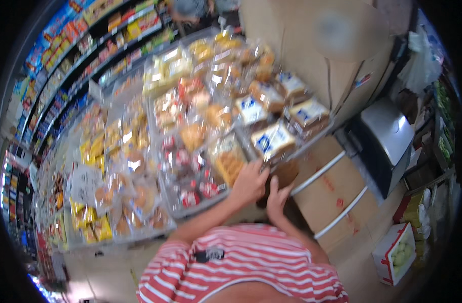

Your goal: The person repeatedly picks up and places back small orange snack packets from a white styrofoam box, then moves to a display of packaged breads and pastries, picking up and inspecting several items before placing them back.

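Note:
My left hand (250,181) is at the front rim of a clear plastic tray (206,208), beside a packaged golden pastry (229,164). Just right of it, my right hand (278,197) has its thumb and fingers raised against a dark brown item (286,172) below the tray's corner. Blur and the hands hide most of that item, so its kind and the grip on it are unclear. Directly beyond the hands lies a wrapped bread loaf with a white and blue label (273,139). Red-and-white wrapped snacks (190,197) fill the tray's near left part.
More trays of bagged pastries (134,163) spread leftward, with yellow packets (92,223) near the front. Stocked shelves (79,49) stand behind. On the right are a strapped cardboard box (337,189), a black-and-silver appliance (386,128) and a white box of round green produce (395,253).

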The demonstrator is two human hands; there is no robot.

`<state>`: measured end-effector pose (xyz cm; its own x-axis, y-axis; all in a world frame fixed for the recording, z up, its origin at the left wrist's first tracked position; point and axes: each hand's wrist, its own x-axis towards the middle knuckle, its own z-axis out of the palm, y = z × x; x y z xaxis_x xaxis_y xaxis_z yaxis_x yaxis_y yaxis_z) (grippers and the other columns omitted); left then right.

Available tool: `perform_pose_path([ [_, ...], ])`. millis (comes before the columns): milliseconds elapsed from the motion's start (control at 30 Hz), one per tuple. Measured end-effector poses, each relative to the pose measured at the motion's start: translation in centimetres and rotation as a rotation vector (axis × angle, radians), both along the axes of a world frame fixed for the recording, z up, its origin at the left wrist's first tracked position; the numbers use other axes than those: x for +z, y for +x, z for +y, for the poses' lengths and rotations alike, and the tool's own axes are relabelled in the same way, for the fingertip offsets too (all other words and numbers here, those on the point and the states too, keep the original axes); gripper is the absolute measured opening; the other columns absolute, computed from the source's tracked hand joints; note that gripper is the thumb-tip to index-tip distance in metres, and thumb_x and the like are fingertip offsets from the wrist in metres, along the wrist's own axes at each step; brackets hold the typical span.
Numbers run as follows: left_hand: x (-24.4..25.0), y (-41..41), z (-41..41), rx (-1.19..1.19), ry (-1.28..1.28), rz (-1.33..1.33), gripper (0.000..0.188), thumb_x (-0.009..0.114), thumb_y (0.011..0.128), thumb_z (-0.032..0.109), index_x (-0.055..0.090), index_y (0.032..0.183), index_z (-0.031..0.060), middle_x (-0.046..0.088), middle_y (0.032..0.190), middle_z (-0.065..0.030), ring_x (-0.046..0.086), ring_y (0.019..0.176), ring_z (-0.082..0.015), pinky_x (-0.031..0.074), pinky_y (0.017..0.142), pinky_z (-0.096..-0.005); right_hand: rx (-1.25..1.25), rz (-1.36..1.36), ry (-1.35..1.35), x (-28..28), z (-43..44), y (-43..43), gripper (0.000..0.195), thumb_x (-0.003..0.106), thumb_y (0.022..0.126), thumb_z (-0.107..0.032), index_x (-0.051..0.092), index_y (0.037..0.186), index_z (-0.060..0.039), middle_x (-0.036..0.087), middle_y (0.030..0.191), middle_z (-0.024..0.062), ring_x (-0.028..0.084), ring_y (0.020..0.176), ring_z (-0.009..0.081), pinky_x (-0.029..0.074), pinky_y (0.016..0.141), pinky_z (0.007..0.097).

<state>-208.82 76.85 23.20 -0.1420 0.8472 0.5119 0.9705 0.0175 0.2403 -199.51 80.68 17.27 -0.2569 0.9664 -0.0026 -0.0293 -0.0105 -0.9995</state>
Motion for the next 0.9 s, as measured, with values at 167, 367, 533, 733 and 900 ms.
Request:
perform_pose_path([
  [167,1.2,0.4,-0.2,0.027,-0.036,-0.010,0.019,0.050,0.062,0.006,0.051,0.081,0.0001,0.045,0.086,-0.0178,0.046,0.074,-0.0286,0.036,0.062,-0.0351,-0.017,0.215,0.014,1.0,2.0,-0.2,0.062,0.052,0.079,-0.024,0.019,0.122,0.0050,0.030,0.122,0.0177,0.032,0.109,0.0247,0.025,0.092,0.0324],
  [367,0.8,0.4,-0.2,0.043,-0.031,-0.028,0.021,0.050,0.063,0.004,0.052,0.083,-0.0004,0.046,0.089,-0.0182,0.048,0.077,-0.0294,0.037,0.064,-0.0356,-0.205,0.305,-0.003,2.7,8.3,-0.2,0.059,0.051,0.080,-0.022,0.020,0.123,0.0042,0.028,0.125,0.0150,0.031,0.111,0.0229,0.024,0.093,0.0308],
  [533,0.6,0.3,-0.1,0.040,-0.034,-0.021,0.022,0.050,0.061,0.003,0.053,0.082,-0.0002,0.046,0.088,-0.0178,0.047,0.076,-0.0294,0.037,0.064,-0.0356,-0.140,0.307,0.029,2.8,7.3,-0.3,0.060,0.047,0.082,-0.023,0.015,0.122,0.0069,0.025,0.125,0.0191,0.030,0.112,0.0254,0.022,0.094,0.0322],
  [733,1.1,0.6,-0.1,0.041,-0.021,-0.011,0.023,0.050,0.059,0.003,0.053,0.081,0.0005,0.045,0.081,-0.0163,0.046,0.072,-0.0293,0.036,0.061,-0.0361,0.008,0.232,-0.037,0.6,2.5,-0.5,0.061,0.048,0.081,-0.027,0.017,0.120,0.0084,0.031,0.118,0.0223,0.034,0.108,0.0280,0.025,0.092,0.0343],
  [900,1.3,0.7,0.1,0.023,0.031,-0.005,0.023,0.051,0.058,0.003,0.053,0.081,0.0010,0.044,0.080,-0.0160,0.046,0.071,-0.0297,0.036,0.061,-0.0364,0.102,0.280,-0.081,0.4,1.1,0.5,0.061,0.052,0.079,-0.027,0.021,0.119,0.0070,0.036,0.116,0.0188,0.037,0.104,0.0252,0.028,0.089,0.0324],
])
